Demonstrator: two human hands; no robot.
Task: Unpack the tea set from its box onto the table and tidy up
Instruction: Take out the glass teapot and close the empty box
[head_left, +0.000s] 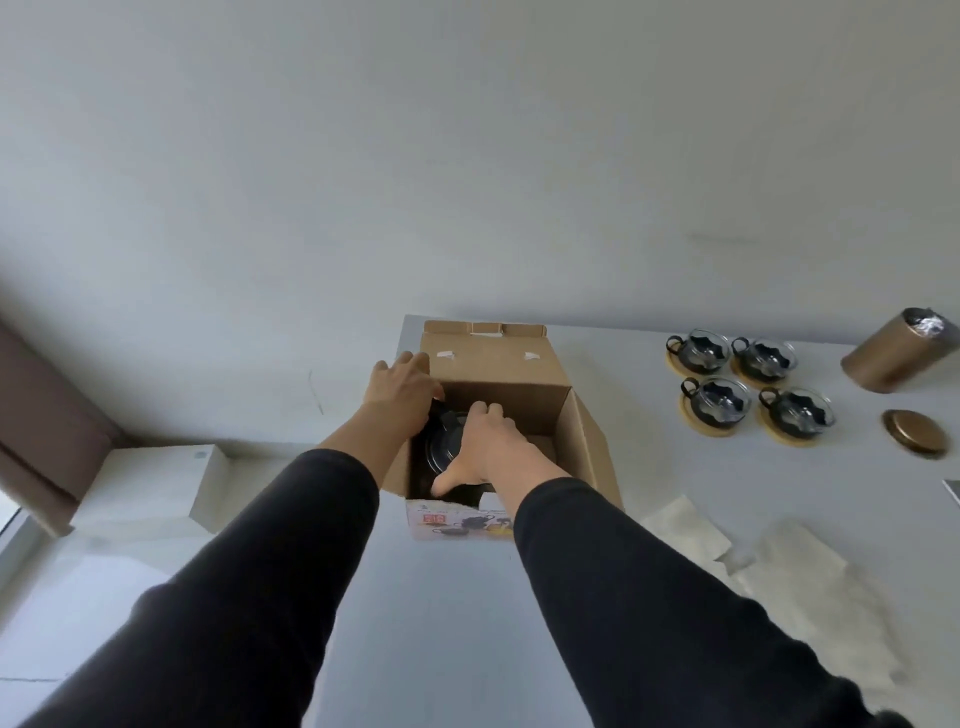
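Note:
An open cardboard box (498, 374) stands on the white table (426, 597), its lid flap up at the back. Inside sits a dark round teapot (441, 447), mostly hidden by my hands. My left hand (405, 387) lies over the box's left wall with its fingers spread along the teapot's far left side. Reaching into the box, my right hand (485, 447) grips the teapot from the right, thumb down at its near side. Several glass cups (748, 382) on wooden coasters stand to the right of the box.
A bronze canister (898, 356) lies tilted at the far right, its round lid (914, 431) flat on the table nearby. Crumpled white wrapping paper (779, 566) lies at the right front. A white box (150, 483) sits on the floor to the left.

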